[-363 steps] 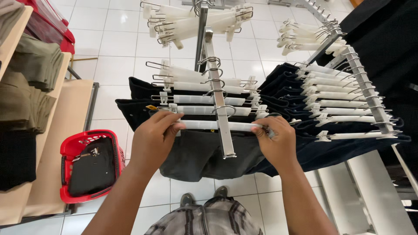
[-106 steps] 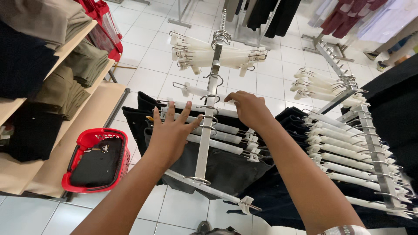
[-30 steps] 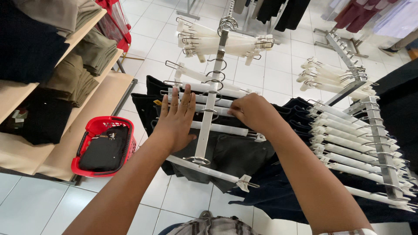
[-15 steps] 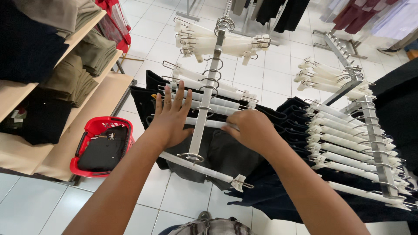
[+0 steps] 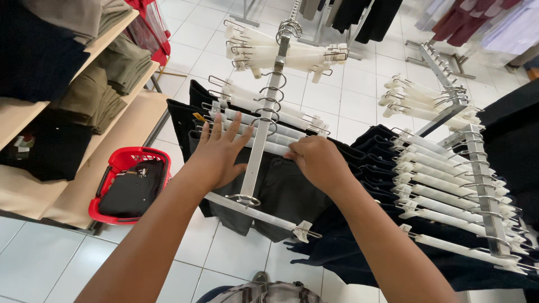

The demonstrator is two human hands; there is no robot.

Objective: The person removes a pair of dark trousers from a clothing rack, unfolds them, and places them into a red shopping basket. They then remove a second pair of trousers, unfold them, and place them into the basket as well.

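A slanted metal rack arm (image 5: 259,133) carries dark trousers (image 5: 283,191) on white clip hangers (image 5: 255,124). My left hand (image 5: 223,150) lies flat with spread fingers on the hangers left of the arm. My right hand (image 5: 317,161) is curled over the hangers just right of the arm, fingers on a white hanger bar. The nearest hanger (image 5: 264,216) sits at the arm's low end, holding grey trousers.
A second rack arm (image 5: 483,185) with more white hangers and dark trousers stands to the right. A red basket (image 5: 130,186) with dark cloth sits on the white tiled floor at left. Wooden shelves (image 5: 67,112) with folded olive and black garments line the left side.
Both hands slid down the rack from higher hangers toward me; the right hand has curled onto the hanger bar beside the arm, the left stays flat and spread.
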